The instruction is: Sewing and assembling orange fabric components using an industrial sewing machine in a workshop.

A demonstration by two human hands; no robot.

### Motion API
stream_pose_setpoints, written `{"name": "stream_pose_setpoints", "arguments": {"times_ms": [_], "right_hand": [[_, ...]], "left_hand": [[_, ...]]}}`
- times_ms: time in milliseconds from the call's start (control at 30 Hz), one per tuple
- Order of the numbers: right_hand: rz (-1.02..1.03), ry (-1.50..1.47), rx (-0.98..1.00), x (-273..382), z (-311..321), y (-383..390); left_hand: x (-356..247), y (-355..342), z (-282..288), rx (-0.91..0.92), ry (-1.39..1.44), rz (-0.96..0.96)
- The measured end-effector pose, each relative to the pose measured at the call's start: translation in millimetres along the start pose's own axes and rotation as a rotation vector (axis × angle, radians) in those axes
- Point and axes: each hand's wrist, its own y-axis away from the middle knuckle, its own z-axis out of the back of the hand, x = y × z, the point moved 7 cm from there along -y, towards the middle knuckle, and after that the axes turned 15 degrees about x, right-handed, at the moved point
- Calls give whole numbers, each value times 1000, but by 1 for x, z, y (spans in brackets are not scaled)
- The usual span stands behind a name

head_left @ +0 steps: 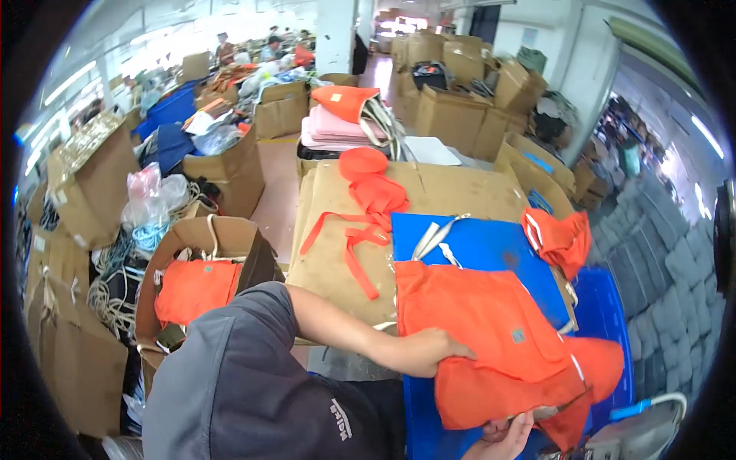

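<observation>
An orange cloth bag (491,307) with a small grey label lies across a blue board (468,241) in front of me. My left hand (433,353) reaches over from the left, its fingers closed on the bag's cloth near its left side. Lower down, my right hand (502,438) pinches the bag's near edge between thumb and fingers. More orange cloth (606,368) spreads beneath and to the right of the bag. Light-coloured straps (438,238) stick out beyond the bag's far edge.
Orange strap (360,264) and a roll of orange tape (363,162) lie on the cardboard-topped table (452,188). A bunched orange bag (560,239) sits at the board's right. Left of me, an open carton (207,234) holds an orange bag. Grey bundles (652,253) are stacked at right.
</observation>
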Motion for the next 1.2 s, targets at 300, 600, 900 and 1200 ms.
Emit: {"name": "stream_pose_setpoints", "arguments": {"times_ms": [300, 600, 900, 1200], "right_hand": [[438, 1606, 468, -32, -79, 8], [336, 1673, 374, -69, -20, 17], [402, 1065, -404, -4, 49, 9], [257, 488, -34, -28, 41, 51]], "left_hand": [[-15, -107, 165, -638, -82, -150], [-68, -146, 163, -491, -405, -450], [-53, -130, 148, -403, -325, -336], [-88, 9, -13, 526, -543, -464]]}}
